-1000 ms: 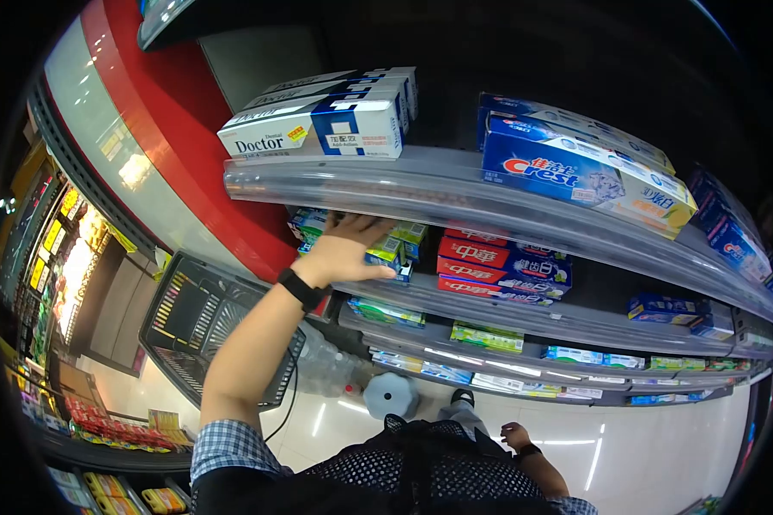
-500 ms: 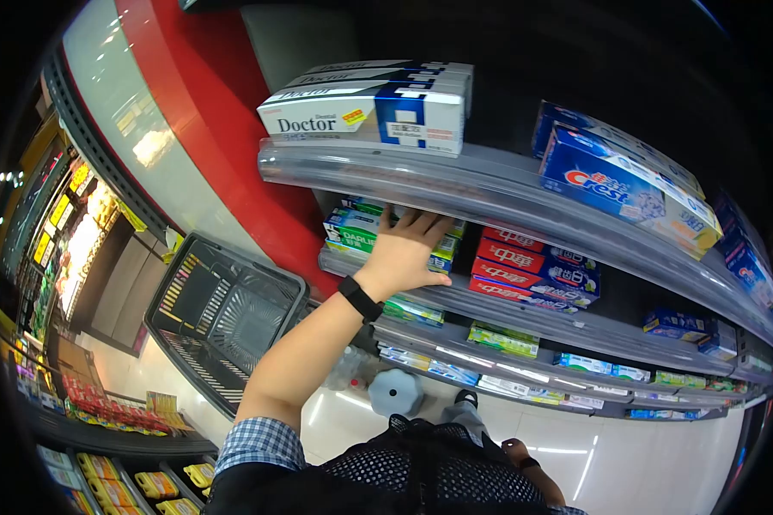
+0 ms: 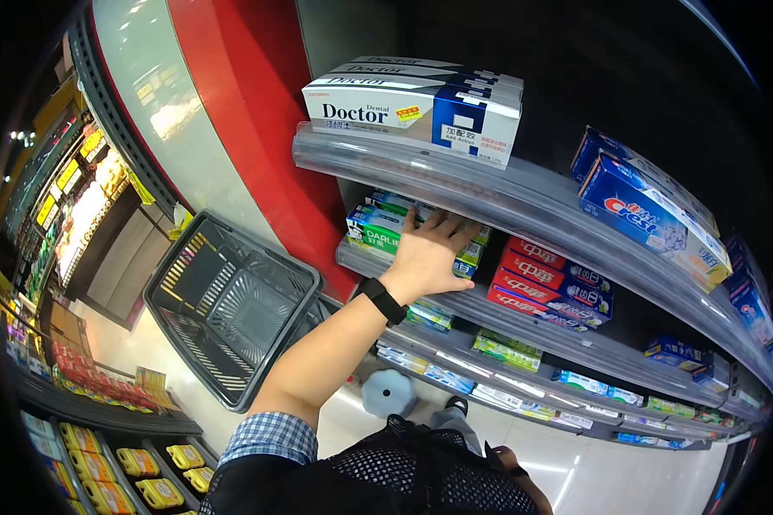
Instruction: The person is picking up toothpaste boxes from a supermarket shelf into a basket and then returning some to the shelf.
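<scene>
A: Status on the reach?

B: Left hand (image 3: 427, 251) is laid flat, fingers spread, on top of the green-and-white stacked toothpaste cartons (image 3: 378, 230) on the second clear-fronted shelf (image 3: 489, 302). Nothing is gripped yet: the palm is pressed on the top carton and no fingers are seen wrapped round it. A black wrist band (image 3: 384, 300) is worn on that arm.

A: Anything lifted off?

B: No. The cartons are judged to be fully seated on the shelf, at its left end, just beside the red rectangular toothpaste boxes (image 3: 551, 281). Pick is judged not yet started; contact only.

A: Right hand?

B: Only a sliver of the right hand (image 3: 500, 453) is seen at the bottom edge, low beside the body. How far it is opened cannot be told, nor whether anything is held.

A: Basket?

B: The dark grey plastic shopping basket (image 3: 232, 309) is seen at the left, below the reaching arm. No goods are seen in it. How it is carried is not shown.

A: Rest of the bay?

B: White-and-blue "Doctor" cartons (image 3: 412, 107) are stacked on the top shelf above the hand; blue Crest cartons (image 3: 653, 210) are set further right, well apart from it. So: hand placed, carton not taken, basket unfilled.
</scene>
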`<state>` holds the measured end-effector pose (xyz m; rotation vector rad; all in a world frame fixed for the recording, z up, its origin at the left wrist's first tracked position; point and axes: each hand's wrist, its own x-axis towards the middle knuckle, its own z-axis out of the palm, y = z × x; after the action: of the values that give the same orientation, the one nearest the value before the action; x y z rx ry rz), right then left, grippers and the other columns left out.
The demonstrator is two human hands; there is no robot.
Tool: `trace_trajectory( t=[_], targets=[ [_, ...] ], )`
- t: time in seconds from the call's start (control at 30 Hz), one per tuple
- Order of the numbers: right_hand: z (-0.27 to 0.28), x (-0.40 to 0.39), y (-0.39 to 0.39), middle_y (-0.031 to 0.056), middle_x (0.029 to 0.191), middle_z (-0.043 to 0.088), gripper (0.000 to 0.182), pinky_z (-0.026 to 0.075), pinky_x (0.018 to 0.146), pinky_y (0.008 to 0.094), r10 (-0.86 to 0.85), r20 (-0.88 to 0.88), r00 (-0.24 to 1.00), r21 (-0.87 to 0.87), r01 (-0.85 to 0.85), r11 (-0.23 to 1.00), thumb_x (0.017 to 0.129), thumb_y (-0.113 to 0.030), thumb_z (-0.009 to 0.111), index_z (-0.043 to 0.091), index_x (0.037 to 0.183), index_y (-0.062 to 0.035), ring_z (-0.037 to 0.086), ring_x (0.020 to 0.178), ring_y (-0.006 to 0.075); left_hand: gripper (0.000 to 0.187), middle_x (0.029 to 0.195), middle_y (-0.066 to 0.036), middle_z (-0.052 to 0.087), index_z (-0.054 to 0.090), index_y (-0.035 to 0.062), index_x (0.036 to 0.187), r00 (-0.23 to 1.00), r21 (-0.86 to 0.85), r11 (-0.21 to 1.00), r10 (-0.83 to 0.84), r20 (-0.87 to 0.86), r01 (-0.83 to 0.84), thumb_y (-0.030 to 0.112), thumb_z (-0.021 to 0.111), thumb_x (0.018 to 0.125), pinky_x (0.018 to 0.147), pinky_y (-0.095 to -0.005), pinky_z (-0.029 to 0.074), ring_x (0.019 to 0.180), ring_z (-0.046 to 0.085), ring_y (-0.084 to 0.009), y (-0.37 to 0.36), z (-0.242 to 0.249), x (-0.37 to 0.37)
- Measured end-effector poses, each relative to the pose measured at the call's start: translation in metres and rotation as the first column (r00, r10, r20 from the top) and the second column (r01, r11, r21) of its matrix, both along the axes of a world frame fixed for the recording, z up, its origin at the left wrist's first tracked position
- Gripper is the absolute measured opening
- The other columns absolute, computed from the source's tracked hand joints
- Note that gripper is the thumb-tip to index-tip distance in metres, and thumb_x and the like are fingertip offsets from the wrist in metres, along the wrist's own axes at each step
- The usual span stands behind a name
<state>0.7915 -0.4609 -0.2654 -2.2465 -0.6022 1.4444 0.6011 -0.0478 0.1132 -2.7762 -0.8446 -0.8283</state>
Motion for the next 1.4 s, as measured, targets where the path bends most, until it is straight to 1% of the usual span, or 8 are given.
trace_trajectory(
  t=[0.4, 0.5, 0.73, 0.83, 0.93, 1.07, 1.2, 1.4],
  targets=[
    [0.011, 0.006, -0.034, 0.0101, 0.085, 0.069, 0.024, 0.051, 0.058, 0.0298, -0.065, 0.020, 0.998, -0.075, 0.067, 0.995, 0.079, -0.011, 0.062, 0.065, 0.101, -0.0033, 0.065, 0.068, 0.0183, 0.073, 0.130, -0.008, 0.054, 0.059, 0.0209, 0.124, 0.999, -0.004, 1.000, 0.025, 0.033, -0.025, 0.057, 0.071, 0.062, 0.102, -0.0636, 0.028, 0.126, 0.045, -0.0310, 0.008, -0.007, 0.003],
    [-0.117, 0.026, -0.084, 0.0111, 0.087, 0.070, 0.024, 0.053, 0.063, 0.0309, -0.125, 0.048, 0.991, -0.017, 0.126, 0.992, 0.078, -0.012, 0.063, 0.067, 0.100, -0.0032, 0.066, 0.072, 0.0191, 0.070, 0.130, -0.007, 0.055, 0.059, 0.0219, 0.124, 0.999, -0.023, 1.000, 0.020, 0.040, -0.019, 0.054, 0.072, 0.063, 0.102, -0.0619, 0.029, 0.124, 0.047, -0.0307, 0.007, -0.006, 0.001],
    [-0.029, 0.020, -0.066, 0.0118, 0.088, 0.070, 0.024, 0.054, 0.068, 0.0319, -0.119, 0.044, 0.992, 0.010, 0.119, 0.993, 0.078, -0.014, 0.063, 0.068, 0.099, -0.0035, 0.067, 0.076, 0.0192, 0.069, 0.128, -0.007, 0.056, 0.060, 0.0216, 0.122, 0.997, -0.008, 0.999, 0.049, 0.052, -0.048, 0.052, 0.073, 0.062, 0.103, -0.0580, 0.030, 0.122, 0.048, -0.0289, 0.005, -0.004, 0.002],
    [0.005, 0.013, -0.059, 0.0112, 0.086, 0.070, 0.022, 0.053, 0.063, 0.0312, 0.040, 0.157, 0.987, -0.070, -0.030, 0.997, 0.080, -0.013, 0.061, 0.067, 0.099, -0.0033, 0.067, 0.073, 0.0186, 0.069, 0.127, -0.008, 0.056, 0.061, 0.0190, 0.121, 0.997, -0.001, 0.999, 0.049, 0.066, -0.049, 0.051, 0.074, 0.061, 0.103, -0.0569, 0.031, 0.122, 0.048, -0.0282, 0.003, -0.005, 0.002],
    [0.010, 0.013, -0.058, 0.0099, 0.084, 0.069, 0.021, 0.052, 0.057, 0.0300, -0.054, 0.071, 0.996, -0.102, 0.061, 0.993, 0.082, -0.011, 0.059, 0.066, 0.100, -0.0033, 0.067, 0.070, 0.0178, 0.069, 0.127, -0.008, 0.056, 0.062, 0.0176, 0.120, 0.996, 0.006, 0.998, 0.059, 0.070, -0.060, 0.050, 0.074, 0.060, 0.103, -0.0572, 0.031, 0.121, 0.049, -0.0285, 0.003, -0.006, 0.004],
    [0.001, 0.020, -0.055, 0.0092, 0.085, 0.067, 0.020, 0.050, 0.053, 0.0288, 0.033, 0.042, 0.999, -0.098, -0.029, 0.995, 0.083, -0.011, 0.058, 0.066, 0.099, -0.0034, 0.067, 0.069, 0.0175, 0.067, 0.126, -0.009, 0.057, 0.062, 0.0163, 0.118, 0.992, 0.017, 0.993, 0.115, 0.046, -0.116, 0.047, 0.073, 0.060, 0.102, -0.0584, 0.030, 0.119, 0.049, -0.0298, -0.001, -0.002, 0.006],
    [0.015, 0.022, -0.041, 0.0105, 0.087, 0.068, 0.020, 0.053, 0.061, 0.0300, 0.024, 0.078, 0.997, -0.099, -0.016, 0.995, 0.082, -0.012, 0.060, 0.066, 0.099, -0.0029, 0.067, 0.073, 0.0183, 0.064, 0.122, -0.010, 0.058, 0.063, 0.0150, 0.115, 0.987, 0.055, 0.988, 0.138, 0.087, -0.143, 0.045, 0.072, 0.059, 0.102, -0.0599, 0.030, 0.118, 0.049, -0.0304, -0.003, -0.002, 0.008],
    [0.014, 0.030, -0.029, 0.0121, 0.088, 0.069, 0.023, 0.055, 0.071, 0.0315, 0.083, 0.092, 0.992, -0.062, -0.077, 0.995, 0.082, -0.016, 0.061, 0.066, 0.100, -0.0027, 0.068, 0.077, 0.0195, 0.055, 0.109, -0.009, 0.063, 0.067, 0.0131, 0.103, 0.986, 0.024, 0.999, 0.031, 0.163, -0.035, 0.041, 0.074, 0.057, 0.098, -0.0516, 0.038, 0.108, 0.054, -0.0308, 0.002, -0.006, 0.008]
  ],
)
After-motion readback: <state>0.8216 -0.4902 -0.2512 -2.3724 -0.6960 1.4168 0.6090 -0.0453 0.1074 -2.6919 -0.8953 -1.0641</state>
